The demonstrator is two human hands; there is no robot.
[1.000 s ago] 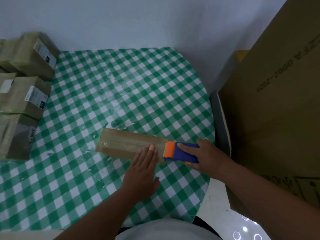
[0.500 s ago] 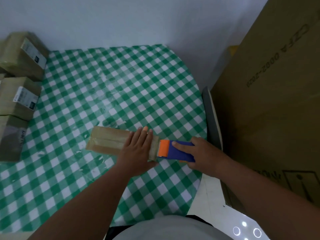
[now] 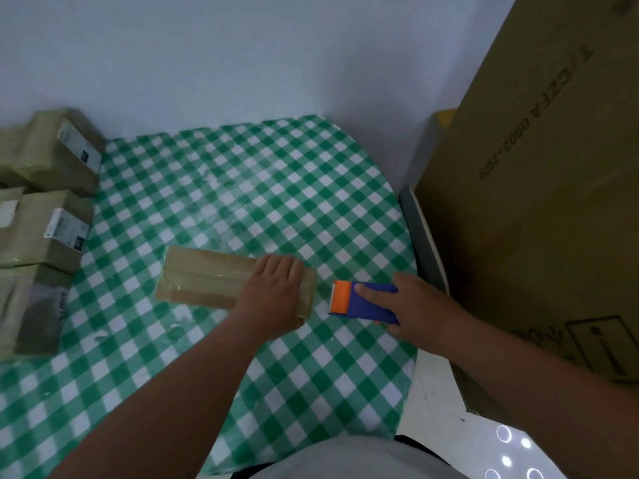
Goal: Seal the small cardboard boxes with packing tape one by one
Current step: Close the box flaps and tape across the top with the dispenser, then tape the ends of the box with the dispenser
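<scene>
Flat cardboard box [image 3: 207, 280] at centre of frame on counter [image 3: 242, 188], glossy tape strip along top seam; looks nearly sealed, right end prob. just cut. Left hand [image 3: 273, 299] pressing on box's right end, fingers together, bent over far edge. Right hand [image 3: 420, 312] clamped on blue/orange plastic tape dispenser [image 3: 363, 300], just beside box, apart. Stacked small boxes [image 3: 45, 216] w/ white labels at left edge, shiny wrap; sealed or not, can't tell. Check-pattern cloth, slick.
</scene>
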